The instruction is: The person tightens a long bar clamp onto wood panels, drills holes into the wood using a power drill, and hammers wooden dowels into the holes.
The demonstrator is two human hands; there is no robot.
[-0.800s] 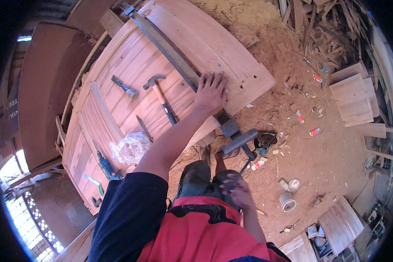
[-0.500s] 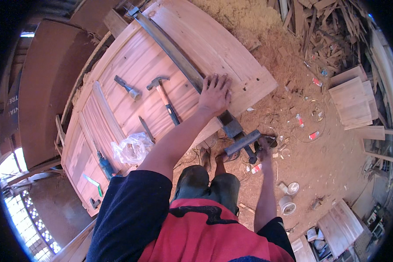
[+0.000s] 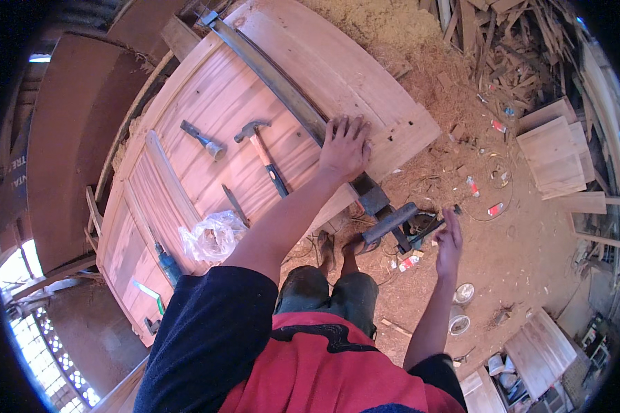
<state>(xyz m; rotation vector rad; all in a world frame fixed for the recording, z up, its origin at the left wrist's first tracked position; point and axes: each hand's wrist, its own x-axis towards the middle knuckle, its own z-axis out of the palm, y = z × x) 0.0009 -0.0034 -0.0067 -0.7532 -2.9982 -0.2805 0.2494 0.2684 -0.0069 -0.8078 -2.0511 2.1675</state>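
Note:
My left hand [image 3: 346, 148] lies flat at the near end of a long metal bar clamp [image 3: 269, 79], its fingers stretched onto the wooden door panel [image 3: 386, 113]. The clamp spans the panel, and its screw end juts past the near edge, with a dark pipe-like bar [image 3: 390, 221] across it. My right hand [image 3: 449, 244] is raised to the right of that screw end, fingers extended and apparently holding nothing. Left of the clamp, a claw hammer [image 3: 262, 157] and a chisel [image 3: 203, 140] rest on the panel.
A clear plastic bag [image 3: 212, 236], a narrow dark tool [image 3: 235, 204] and a blue power drill [image 3: 167, 263] lie on the panel. Scrap wood [image 3: 513, 51] is heaped far right, near stacked boards [image 3: 551, 162]. A white bucket [image 3: 458, 323] stands on the littered dirt floor.
My right hand has come off the clamp's screw end, moving right with its fingers straightened. The pipe-like bar has shifted slightly. My left hand stays on the panel and clamp.

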